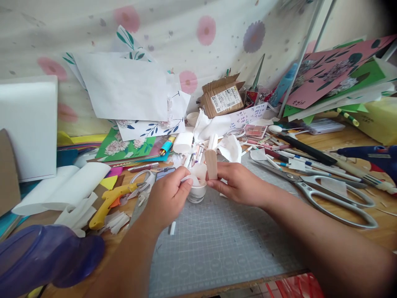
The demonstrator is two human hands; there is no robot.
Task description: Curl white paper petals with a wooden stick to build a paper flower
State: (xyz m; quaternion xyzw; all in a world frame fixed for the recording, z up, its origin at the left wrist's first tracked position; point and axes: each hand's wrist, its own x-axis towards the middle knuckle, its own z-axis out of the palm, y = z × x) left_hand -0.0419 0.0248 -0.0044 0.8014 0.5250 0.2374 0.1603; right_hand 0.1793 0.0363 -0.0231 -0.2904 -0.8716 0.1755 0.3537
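Note:
My left hand (170, 194) is closed at the left side of a small clear plastic cup (196, 195), its thumb and fingers pinching a thin white piece (192, 179) at the rim. Whether that piece is paper or another sheet cannot be made out. In my right hand (235, 182) a flat wooden craft stick (211, 164) is gripped upright, its lower end by the cup's right rim. Whitish contents show inside the cup. Beneath both hands lies a grey cutting mat (223, 240).
Large scissors (322, 190) and a blue glue gun (369, 155) lie to the right. On the left are a yellow glue gun (108, 205), rolls of white paper (74, 186) and a purple translucent object (46, 256). Pens and paper scraps crowd behind the cup, before a cardboard box (221, 97).

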